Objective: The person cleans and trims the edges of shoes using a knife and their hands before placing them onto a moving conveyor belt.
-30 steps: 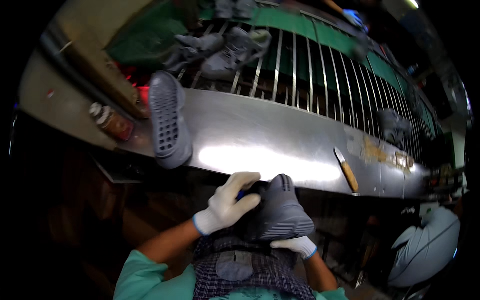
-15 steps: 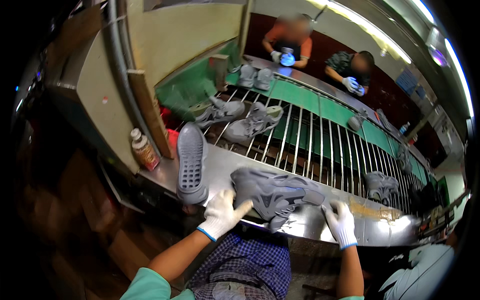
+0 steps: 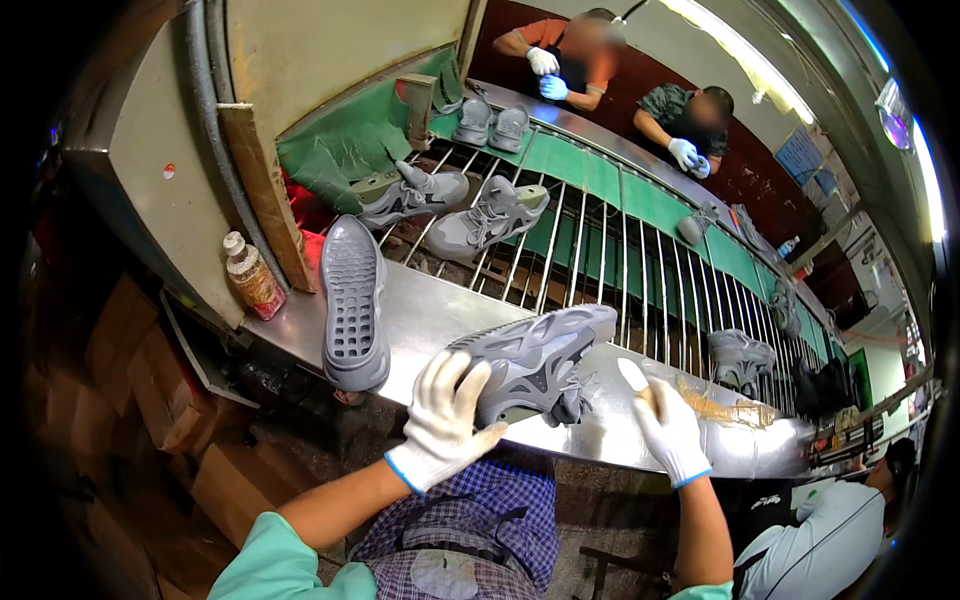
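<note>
A grey sneaker (image 3: 535, 360) lies tipped on its side on the metal ledge in front of me, its sole edge facing up and away. My left hand (image 3: 445, 415), in a white knit glove, is open with fingers spread at one end of the sneaker; whether it touches is hard to tell. To the sneaker's right, my gloved right hand (image 3: 665, 425) is closed round a slim tool with a pale rounded tip (image 3: 632, 375), mostly hidden by the fingers. Left of the sneaker stands a loose grey shoe sole (image 3: 355, 310), showing rows of square hollows.
Beyond the ledge (image 3: 430, 320) runs a rack of metal rods (image 3: 625, 280) carrying grey sneakers (image 3: 487, 217). A bottle (image 3: 255, 280) stands at the left by a wooden post (image 3: 265, 190). Two people in gloves work across the rack; another person (image 3: 820, 530) is at the lower right.
The sneaker has been tipped so its sole edge turns upward. My left hand has opened and spread its fingers, and the right hand's pale-tipped tool now points up.
</note>
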The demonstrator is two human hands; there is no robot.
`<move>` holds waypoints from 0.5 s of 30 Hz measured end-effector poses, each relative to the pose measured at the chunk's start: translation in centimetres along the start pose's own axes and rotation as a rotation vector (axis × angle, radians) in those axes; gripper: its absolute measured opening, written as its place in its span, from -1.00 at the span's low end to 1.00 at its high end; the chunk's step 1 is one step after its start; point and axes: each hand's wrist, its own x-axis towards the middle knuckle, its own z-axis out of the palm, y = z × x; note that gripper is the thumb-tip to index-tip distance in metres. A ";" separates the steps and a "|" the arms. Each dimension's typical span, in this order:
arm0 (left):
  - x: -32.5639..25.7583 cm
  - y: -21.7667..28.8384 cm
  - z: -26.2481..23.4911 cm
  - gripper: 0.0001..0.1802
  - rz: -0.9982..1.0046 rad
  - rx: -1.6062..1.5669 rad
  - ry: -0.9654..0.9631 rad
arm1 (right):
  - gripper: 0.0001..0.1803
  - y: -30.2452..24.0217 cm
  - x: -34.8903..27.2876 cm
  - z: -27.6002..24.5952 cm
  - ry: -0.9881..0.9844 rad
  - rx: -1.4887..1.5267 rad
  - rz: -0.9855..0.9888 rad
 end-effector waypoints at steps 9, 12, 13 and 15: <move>7.7 -0.6 -1.3 0.41 -0.153 0.124 -0.528 | -0.58 -10.3 12.8 -0.5 -0.318 -0.447 -0.477; 10.4 0.0 -2.1 0.46 -0.197 0.210 -0.750 | -0.53 -11.8 13.9 1.2 -0.417 -0.314 -0.450; 11.0 -0.2 -2.5 0.46 -0.188 0.220 -0.774 | -0.52 -12.6 13.9 1.5 -0.488 -0.240 -0.391; 12.0 -0.2 -2.5 0.46 -0.149 0.219 -0.822 | -0.46 -11.0 13.2 3.7 -0.517 0.018 -0.389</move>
